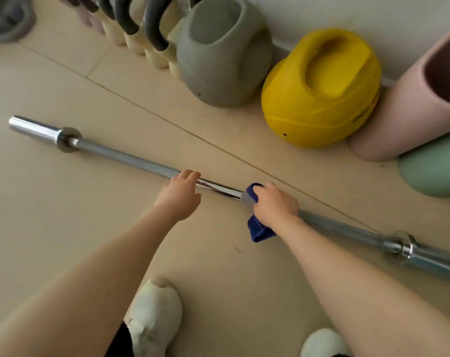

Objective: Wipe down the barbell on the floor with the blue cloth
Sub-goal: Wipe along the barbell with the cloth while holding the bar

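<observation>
Two hands on a bare barbell

Both hands meet the barbell, which lies on the tiled floor running from 10 o'clock to 4 o'clock across the view, with no plates on either sleeve. The right hand is clenched over the shaft near its middle, grasping the blue cloth against the steel; cloth shows above the knuckles and hangs out below the wrist. The left hand rests on the shaft just toward 9 o'clock of it, fingers curled loosely over the top, not a full clasp. A short shiny stretch of bar lies bare between the two hands.

Beyond the bar, along the wall from 12 to 3 o'clock, stand a grey kettlebell, a yellow kettlebell, a pink roll and a green object, all apart from the shaft. More cream-bodied kettlebells crowd 11 o'clock. Two white shoes sit at 6 o'clock, short of the bar.
</observation>
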Demonstrator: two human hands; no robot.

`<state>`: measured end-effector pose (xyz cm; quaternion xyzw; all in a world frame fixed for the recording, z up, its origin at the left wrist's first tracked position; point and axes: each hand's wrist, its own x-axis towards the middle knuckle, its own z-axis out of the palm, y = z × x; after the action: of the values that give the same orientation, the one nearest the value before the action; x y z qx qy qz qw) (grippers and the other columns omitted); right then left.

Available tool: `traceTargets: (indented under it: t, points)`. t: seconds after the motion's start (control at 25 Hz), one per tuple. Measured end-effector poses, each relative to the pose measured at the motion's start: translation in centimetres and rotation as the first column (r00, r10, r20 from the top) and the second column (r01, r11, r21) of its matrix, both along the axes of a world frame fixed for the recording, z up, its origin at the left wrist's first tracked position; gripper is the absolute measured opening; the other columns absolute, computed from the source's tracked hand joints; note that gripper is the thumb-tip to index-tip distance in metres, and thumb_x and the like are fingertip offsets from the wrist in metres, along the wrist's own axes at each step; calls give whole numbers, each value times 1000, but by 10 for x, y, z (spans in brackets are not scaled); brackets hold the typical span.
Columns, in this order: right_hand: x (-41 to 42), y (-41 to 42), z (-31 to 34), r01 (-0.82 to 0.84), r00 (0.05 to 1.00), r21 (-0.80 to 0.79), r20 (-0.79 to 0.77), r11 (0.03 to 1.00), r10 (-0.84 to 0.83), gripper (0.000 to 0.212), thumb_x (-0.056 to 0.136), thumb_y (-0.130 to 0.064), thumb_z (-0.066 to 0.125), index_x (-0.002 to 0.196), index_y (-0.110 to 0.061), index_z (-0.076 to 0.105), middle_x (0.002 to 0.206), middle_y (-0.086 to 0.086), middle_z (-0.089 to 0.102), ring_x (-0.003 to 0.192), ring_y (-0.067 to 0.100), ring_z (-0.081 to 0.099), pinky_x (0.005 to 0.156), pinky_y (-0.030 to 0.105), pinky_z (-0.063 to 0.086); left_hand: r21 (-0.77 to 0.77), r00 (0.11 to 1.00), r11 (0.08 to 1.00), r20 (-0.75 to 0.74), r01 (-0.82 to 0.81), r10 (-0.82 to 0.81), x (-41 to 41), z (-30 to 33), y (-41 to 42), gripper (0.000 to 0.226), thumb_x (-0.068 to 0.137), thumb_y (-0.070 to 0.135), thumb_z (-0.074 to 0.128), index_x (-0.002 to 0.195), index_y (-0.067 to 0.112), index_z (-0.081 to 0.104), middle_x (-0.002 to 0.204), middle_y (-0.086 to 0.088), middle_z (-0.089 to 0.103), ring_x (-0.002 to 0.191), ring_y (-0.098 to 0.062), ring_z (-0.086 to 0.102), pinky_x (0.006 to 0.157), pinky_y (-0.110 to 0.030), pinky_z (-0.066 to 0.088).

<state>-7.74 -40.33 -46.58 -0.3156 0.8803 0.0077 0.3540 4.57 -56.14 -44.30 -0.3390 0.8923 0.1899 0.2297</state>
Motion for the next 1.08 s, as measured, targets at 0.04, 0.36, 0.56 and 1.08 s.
traceTargets:
  t: [0.04, 0.36, 0.56, 1.08]
  points:
    - [-8, 11, 1, 48, 999, 69, -10, 996, -47, 26, 88, -15, 45, 112, -22, 54, 114, 6, 54, 99, 30, 59, 69, 33, 44, -19, 998, 998, 20, -55, 56, 5, -2, -2, 56, 92, 17, 50, 143, 10, 29, 151, -9, 29, 137, -30, 32, 110, -42, 33]
    - [37, -26, -1, -66, 992, -170, 99, 983, 83, 35, 91, -12, 41, 125, -18, 42, 134, 7, 40, 104, 35, 55, 77, 40, 46, -15, 972, 974, 46, -228, 228, 20, -21, -8, 66, 93, 6, 36, 151, 16, 7, 161, 2, 4, 147, -21, 13, 115, -38, 25]
    - [7, -3, 0, 34, 999, 108, -29, 994, -31, 25, 88, -15, 45, 112, -18, 50, 114, 8, 54, 99, 31, 59, 70, 34, 44, 5, 984, 984, 23, -176, 176, 35, -23, -20, 65, 91, 0, 31, 150, 22, 14, 159, 8, 13, 144, -17, 21, 108, -35, 34]
    - [41, -18, -7, 158, 972, 27, -182, 987, -151, 25, 95, -24, 42, 119, -18, 45, 123, 7, 49, 99, 32, 56, 66, 33, 40, -221, 976, 952, 4, 214, -218, 29, -43, -77, 27, 90, 10, 54, 116, 15, 50, 114, -2, 64, 111, -24, 55, 88, -31, 38]
